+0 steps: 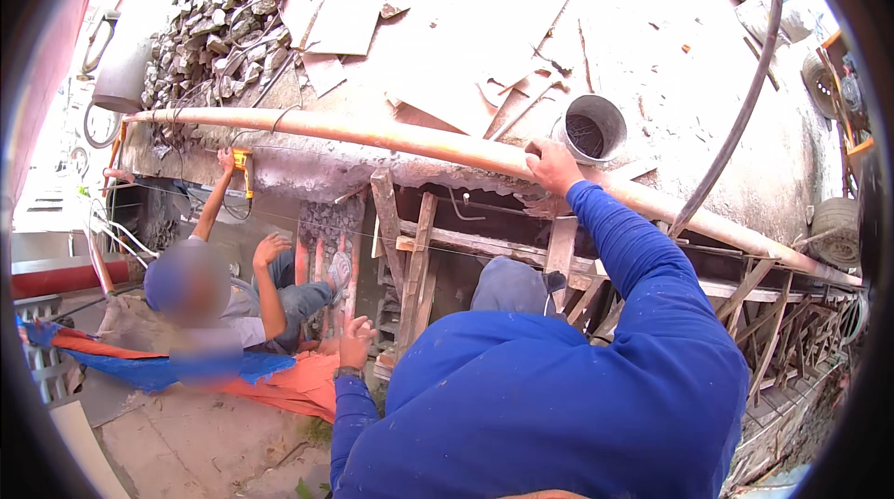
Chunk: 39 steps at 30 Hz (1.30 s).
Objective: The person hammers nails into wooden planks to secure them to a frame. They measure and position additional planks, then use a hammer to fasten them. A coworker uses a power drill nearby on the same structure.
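Observation:
My right hand (554, 167) lies with its fingers curled over a long, pale orange pole (447, 142), beside a bucket (596, 127) holding dark, thin pieces. My left hand (356, 343), with a watch at the wrist, is held low in front of me. Its fingers look partly bent and apart, with nothing visible in them. Near it stand reddish upright bars (321, 262) and wooden props (416, 266). On the left a co-worker holds a yellow power tool (243, 164) against the slab's edge; that person's other hand (270, 249) is raised.
Broken concrete rubble (219, 24) and pale boards (349, 10) lie on the slab. A hammer (549, 80) rests near the bucket. A dark hose (745, 108) crosses on the right. An orange and blue tarp (270, 383) lies at lower left. Timber props (768, 336) stand at right.

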Motion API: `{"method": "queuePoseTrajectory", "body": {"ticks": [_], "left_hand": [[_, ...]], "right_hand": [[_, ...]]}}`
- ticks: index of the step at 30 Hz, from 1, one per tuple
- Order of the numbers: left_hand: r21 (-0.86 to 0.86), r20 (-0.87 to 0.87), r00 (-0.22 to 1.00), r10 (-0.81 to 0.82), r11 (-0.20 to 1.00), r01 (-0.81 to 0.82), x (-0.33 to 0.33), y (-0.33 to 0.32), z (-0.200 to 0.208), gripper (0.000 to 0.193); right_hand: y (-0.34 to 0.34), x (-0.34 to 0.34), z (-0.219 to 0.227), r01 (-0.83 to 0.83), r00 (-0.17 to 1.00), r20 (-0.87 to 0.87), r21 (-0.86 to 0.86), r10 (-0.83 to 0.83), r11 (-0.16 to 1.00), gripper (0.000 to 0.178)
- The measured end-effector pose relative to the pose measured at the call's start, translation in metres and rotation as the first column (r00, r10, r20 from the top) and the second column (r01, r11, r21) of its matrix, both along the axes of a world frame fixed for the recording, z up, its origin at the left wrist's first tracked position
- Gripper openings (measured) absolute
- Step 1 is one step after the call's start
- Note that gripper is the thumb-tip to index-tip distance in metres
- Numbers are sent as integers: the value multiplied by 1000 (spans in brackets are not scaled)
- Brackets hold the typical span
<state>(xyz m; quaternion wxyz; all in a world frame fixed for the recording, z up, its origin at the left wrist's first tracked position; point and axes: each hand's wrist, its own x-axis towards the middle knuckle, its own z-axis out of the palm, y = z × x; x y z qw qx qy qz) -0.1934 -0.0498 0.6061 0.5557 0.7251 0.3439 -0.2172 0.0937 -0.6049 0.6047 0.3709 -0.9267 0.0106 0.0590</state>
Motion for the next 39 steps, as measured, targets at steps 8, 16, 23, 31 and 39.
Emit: {"method": "queuePoseTrajectory", "body": {"ticks": [8, 16, 23, 31, 39], "left_hand": [[225, 40, 991, -129, 967, 116, -43, -5, -11, 31], [270, -358, 934, -8, 956, 112, -79, -73, 63, 37], [234, -414, 910, 34, 970, 71, -34, -76, 63, 41], [203, -184, 976, -121, 966, 158, 6, -57, 42, 40], [157, -330, 944, -1, 986, 56, -34, -34, 17, 37]], "right_hand": [[8, 80, -71, -43, 988, -149, 14, 45, 999, 33], [36, 164, -124, 260, 937, -219, -91, -274, 961, 55], [65, 197, -130, 237, 934, -227, -185, -277, 954, 48], [47, 216, -127, 198, 942, -257, -94, -216, 976, 35], [38, 235, -129, 396, 917, -49, -2, -396, 918, 31]]}}
